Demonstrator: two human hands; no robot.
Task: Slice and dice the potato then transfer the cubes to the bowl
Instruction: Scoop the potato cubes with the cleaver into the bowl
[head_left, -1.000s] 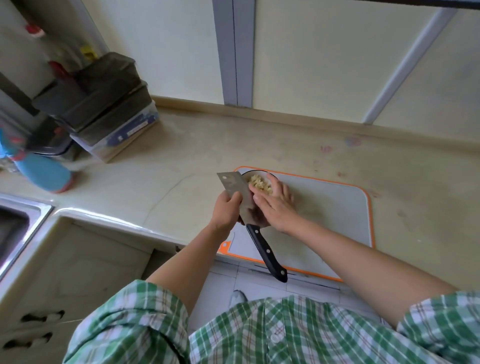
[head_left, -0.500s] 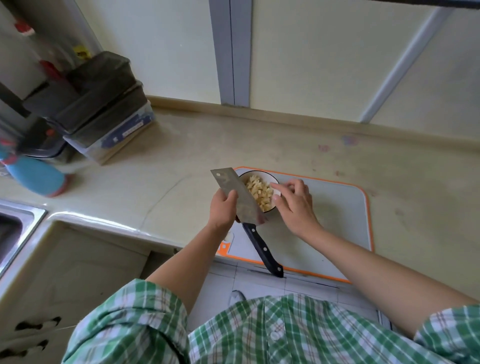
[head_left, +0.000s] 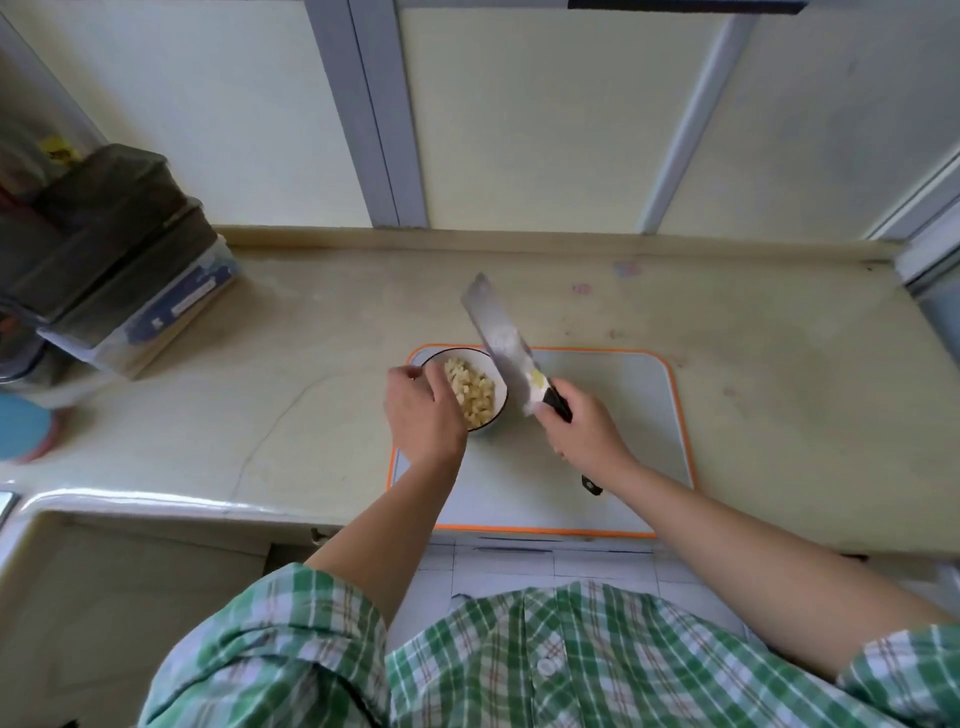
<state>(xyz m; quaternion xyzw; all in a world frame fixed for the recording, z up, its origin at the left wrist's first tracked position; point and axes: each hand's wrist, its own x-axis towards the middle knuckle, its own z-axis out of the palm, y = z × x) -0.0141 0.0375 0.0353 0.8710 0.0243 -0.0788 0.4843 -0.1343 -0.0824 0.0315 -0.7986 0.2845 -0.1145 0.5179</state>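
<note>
A white bowl with a dark rim sits on the far left corner of the grey, orange-edged cutting board. It is filled with pale potato cubes. My left hand rests over the bowl's left rim with curled fingers; whether it grips the rim is hidden. My right hand is closed around the black handle of a cleaver. The blade rises above the bowl's right side and points away from me. A bit of potato sticks to the blade near the handle.
Stacked dark containers stand at the back left of the beige counter. A blue round object lies at the left edge, and a sink corner shows at the lower left. Wall panels close off the back.
The cleaver has passed from my left hand to my right hand and now stands to the right of the bowl. My left hand has moved onto the bowl's left rim.
</note>
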